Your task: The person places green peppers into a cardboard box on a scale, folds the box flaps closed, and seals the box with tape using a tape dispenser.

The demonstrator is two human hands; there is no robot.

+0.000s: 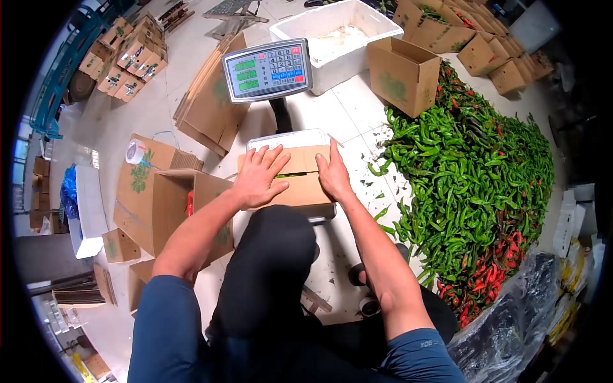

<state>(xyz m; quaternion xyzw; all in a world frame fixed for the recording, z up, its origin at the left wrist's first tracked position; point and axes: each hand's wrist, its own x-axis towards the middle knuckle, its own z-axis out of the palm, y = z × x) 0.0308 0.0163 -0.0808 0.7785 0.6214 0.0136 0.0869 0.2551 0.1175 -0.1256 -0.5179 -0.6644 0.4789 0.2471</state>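
While the left hand point(262, 173) lies flat with its fingers spread on top of the small cardboard box point(300, 191), I see the right hand point(334, 171) set against the box's right edge, its thumb on the flap and its index finger stretched forward; its other fingers are hidden, so I cannot tell how tightly it holds. The left hand presses but grips nothing. The flaps nearly meet, and a narrow slot between them shows green peppers point(292, 175).

The box sits on the scale point(303, 136), straight ahead of me. Behind the plate a dark pole point(280, 115) carries the display point(255, 54), which blocks part of my view of the flattened cartons point(207, 105) leaning there. On my side, a dark-trousered knee point(274, 239) rises close to the box and covers some of the floor.

To my left, a big open carton point(143, 204) stands near the left forearm, with something red inside and a white roll point(135, 152) on it. To my right, past the right forearm, a wide pepper heap point(466, 179) spreads over the floor, mostly green, red toward the near end. Another open carton point(402, 80) stands at its far edge, beside a white tub point(341, 48).
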